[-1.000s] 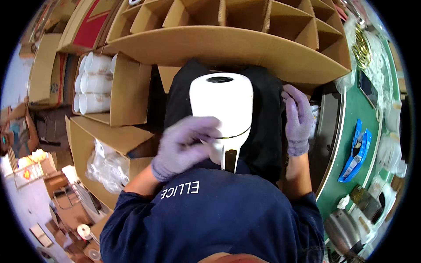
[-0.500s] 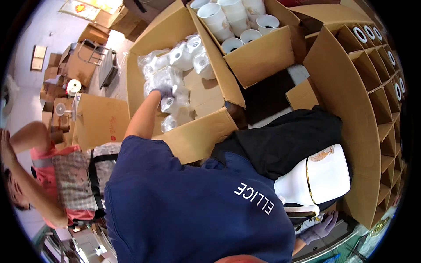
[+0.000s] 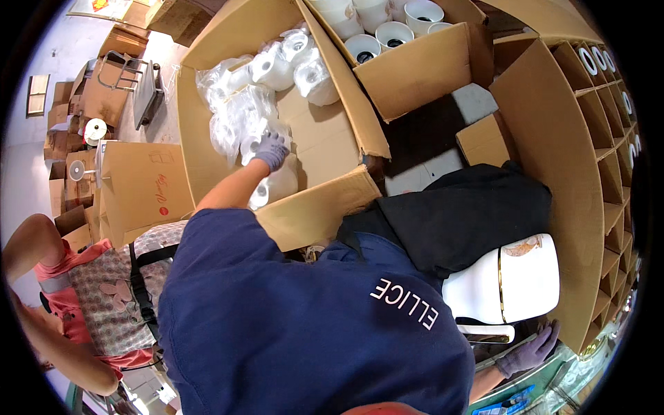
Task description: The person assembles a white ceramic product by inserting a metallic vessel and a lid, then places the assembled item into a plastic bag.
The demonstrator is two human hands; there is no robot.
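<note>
My left hand (image 3: pixel 272 151), in a grey-purple glove, reaches down into an open cardboard box (image 3: pixel 315 216). Its fingers curl over a plastic-wrapped white piece (image 3: pixel 259 131). More white pieces in clear wrap (image 3: pixel 273 68) lie along the box's left and far sides. My right hand (image 3: pixel 530 351), gloved alike, is stretched out at the lower right, fingers extended by the bottom of a tall cardboard carton (image 3: pixel 557 131). Just above that hand are a glossy white vessel (image 3: pixel 529 283) with a gold band and a smaller white-edged piece (image 3: pixel 494 333) with a dark face.
A second box (image 3: pixel 415 76) at the far side holds white cups (image 3: pixel 395 33). Cardboard dividers (image 3: pixel 600 111) with white rings fill the tall carton. Black cloth (image 3: pixel 456 211) lies before me. Another person (image 3: pixel 104 297) is at the left, near a large box (image 3: pixel 149 180) and a trolley (image 3: pixel 145 93).
My right hand has shifted slightly right and up toward the carton. My left hand has moved a little nearer and right over the wrapped pieces. The whole view has shifted slightly.
</note>
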